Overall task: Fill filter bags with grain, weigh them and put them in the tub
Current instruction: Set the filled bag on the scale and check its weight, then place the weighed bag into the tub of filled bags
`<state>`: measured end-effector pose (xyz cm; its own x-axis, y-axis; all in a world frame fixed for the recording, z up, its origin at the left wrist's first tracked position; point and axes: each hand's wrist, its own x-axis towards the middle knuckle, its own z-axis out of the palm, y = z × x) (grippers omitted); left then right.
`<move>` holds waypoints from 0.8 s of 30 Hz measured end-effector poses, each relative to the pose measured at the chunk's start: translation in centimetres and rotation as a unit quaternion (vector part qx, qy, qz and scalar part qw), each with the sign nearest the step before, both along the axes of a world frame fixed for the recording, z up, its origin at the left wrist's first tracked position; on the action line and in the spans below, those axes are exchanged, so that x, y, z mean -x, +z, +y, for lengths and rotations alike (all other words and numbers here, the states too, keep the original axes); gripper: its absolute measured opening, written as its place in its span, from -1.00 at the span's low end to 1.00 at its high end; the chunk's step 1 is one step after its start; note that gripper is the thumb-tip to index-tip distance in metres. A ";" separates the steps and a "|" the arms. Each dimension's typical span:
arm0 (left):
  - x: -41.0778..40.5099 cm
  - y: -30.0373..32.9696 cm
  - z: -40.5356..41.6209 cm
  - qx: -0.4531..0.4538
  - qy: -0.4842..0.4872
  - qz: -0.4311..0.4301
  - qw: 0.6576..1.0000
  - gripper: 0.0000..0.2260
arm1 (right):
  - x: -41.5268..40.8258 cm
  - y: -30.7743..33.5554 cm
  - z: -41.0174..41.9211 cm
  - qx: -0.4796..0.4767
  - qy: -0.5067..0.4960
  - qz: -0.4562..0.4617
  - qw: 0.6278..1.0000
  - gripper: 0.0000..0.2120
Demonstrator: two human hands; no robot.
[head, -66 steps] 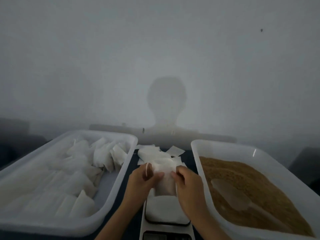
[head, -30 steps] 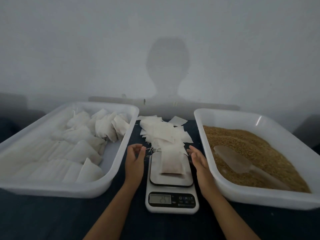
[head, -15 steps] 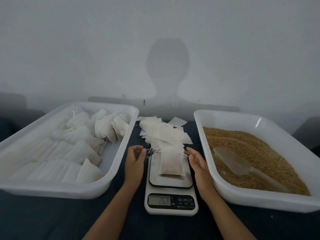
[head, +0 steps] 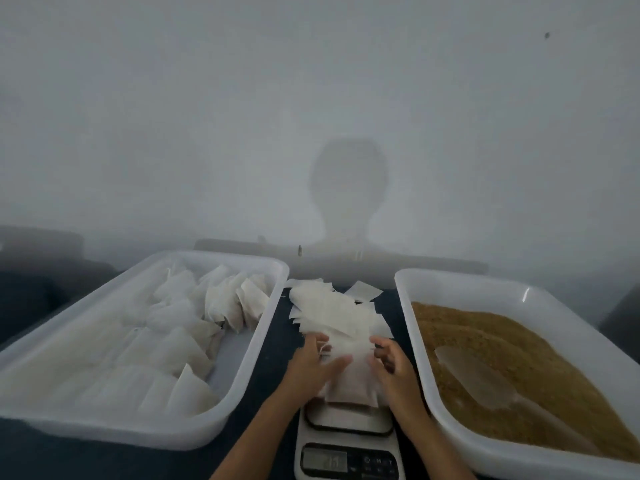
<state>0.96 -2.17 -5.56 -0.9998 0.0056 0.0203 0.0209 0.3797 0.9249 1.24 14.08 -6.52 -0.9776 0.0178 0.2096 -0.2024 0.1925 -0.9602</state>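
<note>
Filled bag point(head: 349, 379) lay on the scale point(head: 348, 441), left hand point(head: 310, 363) and right hand point(head: 393, 367) touching its sides, grip unclear through blur; looked light, soft, floppy, best pinched by its top corners.

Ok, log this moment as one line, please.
phase: weighing | both hands, left and right, on filled bag | bag over scale | reading: illegible

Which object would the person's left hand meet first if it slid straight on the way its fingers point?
Probably the filled filter bag on the scale: the left hand points right and forward, its fingertips already at the bag's edge. Depth is unclear.
</note>
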 end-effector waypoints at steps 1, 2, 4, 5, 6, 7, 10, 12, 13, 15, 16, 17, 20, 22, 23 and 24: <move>0.1 0.2 0.2 0.028 -0.008 -0.006 1.000 -0.48 | 0.0 0.1 -0.1 -0.013 0.002 0.000 1.000 -0.74; 0.1 0.4 0.3 0.062 -0.015 -0.007 0.998 -0.45 | 0.0 0.2 -0.2 -0.026 0.004 0.002 1.000 -0.74; 0.0 0.8 0.4 0.108 -0.018 0.011 0.994 -0.44 | -0.2 0.7 -0.4 -0.037 -0.001 0.013 0.999 -0.73; -0.1 1.1 0.4 0.110 -0.014 0.021 0.994 -0.45 | -0.4 1.2 -0.6 -0.029 -0.006 0.020 0.999 -0.74; -0.3 1.4 0.3 0.104 -0.011 0.027 0.994 -0.46 | -0.5 1.7 -0.9 -0.017 -0.007 0.029 0.999 -0.75; -0.4 1.8 0.3 0.101 -0.006 0.034 0.994 -0.47 | -0.7 2.3 -1.2 -0.004 -0.004 0.040 0.999 -0.76; -1.4 3.6 -0.2 0.176 0.037 0.070 0.981 -0.62 | -1.3 4.2 -2.7 0.005 0.020 0.068 0.997 -0.77; -2.2 5.2 -1.0 0.266 0.073 0.139 0.951 -0.80 | -1.7 5.9 -4.0 0.004 0.037 0.089 0.995 -0.75; -2.6 6.1 -1.6 0.301 0.085 0.171 0.934 -0.83 | -1.8 6.8 -4.8 0.008 0.047 0.101 0.994 -0.76; -3.0 8.1 -3.1 0.339 0.112 0.204 0.912 -0.81 | -1.9 8.9 -6.6 0.020 0.068 0.125 0.990 -0.77; -3.1 9.3 -4.1 0.342 0.127 0.206 0.908 -0.81 | -1.8 9.7 -7.6 0.023 0.079 0.136 0.987 -0.77; -3.1 10.3 -5.3 0.341 0.139 0.203 0.907 -0.82 | -1.7 10.5 -8.8 0.021 0.089 0.148 0.985 -0.77; -3.3 12.4 -9.5 0.342 0.163 0.166 0.911 -0.85 | -1.3 11.9 -12.3 -0.007 0.112 0.171 0.979 -0.77; -3.4 12.6 -12.6 0.330 0.169 0.113 0.922 -0.84 | -1.0 12.0 -14.7 -0.058 0.120 0.163 0.978 -0.74; -3.3 12.4 -14.0 0.312 0.164 0.081 0.932 -0.82 | -0.8 11.9 -15.8 -0.092 0.126 0.150 0.976 -0.71; -3.3 11.9 -15.3 0.281 0.159 0.047 0.945 -0.82 | -0.6 11.5 -16.8 -0.128 0.134 0.133 0.974 -0.69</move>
